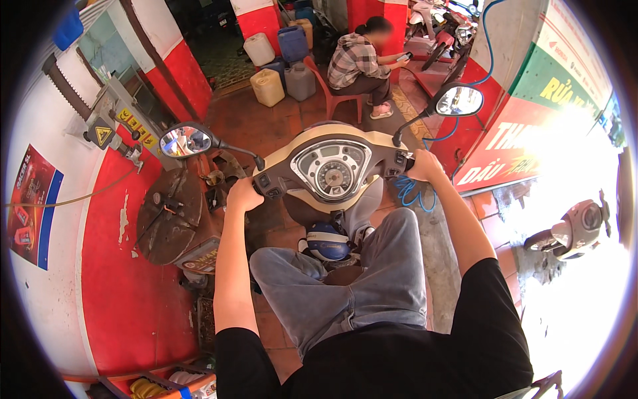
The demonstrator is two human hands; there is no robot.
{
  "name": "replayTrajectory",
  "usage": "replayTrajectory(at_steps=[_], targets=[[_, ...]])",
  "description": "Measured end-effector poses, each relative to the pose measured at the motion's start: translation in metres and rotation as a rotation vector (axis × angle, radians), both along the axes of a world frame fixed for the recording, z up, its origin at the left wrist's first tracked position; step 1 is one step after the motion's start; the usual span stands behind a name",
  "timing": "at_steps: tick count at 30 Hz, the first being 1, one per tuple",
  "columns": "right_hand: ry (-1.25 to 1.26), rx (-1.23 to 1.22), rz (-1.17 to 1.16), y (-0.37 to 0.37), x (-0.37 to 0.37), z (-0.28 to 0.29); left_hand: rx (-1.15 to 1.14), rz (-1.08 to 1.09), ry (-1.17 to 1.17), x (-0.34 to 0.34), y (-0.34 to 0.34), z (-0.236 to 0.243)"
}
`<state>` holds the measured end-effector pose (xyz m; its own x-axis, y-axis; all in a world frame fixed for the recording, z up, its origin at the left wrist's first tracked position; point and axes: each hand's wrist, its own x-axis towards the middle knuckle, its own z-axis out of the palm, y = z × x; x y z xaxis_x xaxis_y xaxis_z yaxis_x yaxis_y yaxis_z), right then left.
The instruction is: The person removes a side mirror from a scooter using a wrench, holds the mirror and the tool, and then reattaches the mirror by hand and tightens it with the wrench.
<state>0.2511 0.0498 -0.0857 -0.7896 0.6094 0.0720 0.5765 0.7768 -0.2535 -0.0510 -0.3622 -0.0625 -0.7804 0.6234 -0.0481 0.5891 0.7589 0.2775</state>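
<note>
I sit astride a brown and cream motor scooter (302, 159). My left hand (244, 196) is wrapped round its left handlebar grip, beside the switch block (268, 186). On the other side my right hand (426, 166) closes round the right grip, its fingers partly hidden. Between the hands lies the dashboard (332, 174) with its round dial. A left mirror (186, 141) and a right mirror (460, 100) rise on stalks ahead of the grips. Below the dashboard, between my legs, a blue and white helmet (327, 242) sits in the footwell.
A person (359, 63) sits on a red chair ahead, holding a phone. Plastic jerrycans (267, 88) stand near them. At the left is a round tyre-changing machine (169, 216). A blue hose (415, 193) hangs by the right grip. Another scooter (578, 229) stands at the right.
</note>
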Motion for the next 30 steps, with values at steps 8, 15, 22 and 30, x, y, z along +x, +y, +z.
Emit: replayTrajectory(at_steps=[8, 15, 22, 30], targets=[[-0.025, -0.008, -0.007, -0.002, 0.000, 0.006, 0.208, -0.055, 0.076, 0.006, -0.002, 0.002], [-0.009, -0.014, 0.011, -0.004, -0.001, 0.004, 0.008, 0.005, 0.055, 0.002, -0.002, -0.001], [-0.018, -0.011, -0.021, -0.004, 0.003, 0.009, 0.034, 0.003, 0.046, 0.008, 0.002, 0.003], [0.015, -0.003, -0.001, -0.002, -0.001, 0.004, 0.354, -0.199, 0.355, 0.007, -0.014, -0.012]])
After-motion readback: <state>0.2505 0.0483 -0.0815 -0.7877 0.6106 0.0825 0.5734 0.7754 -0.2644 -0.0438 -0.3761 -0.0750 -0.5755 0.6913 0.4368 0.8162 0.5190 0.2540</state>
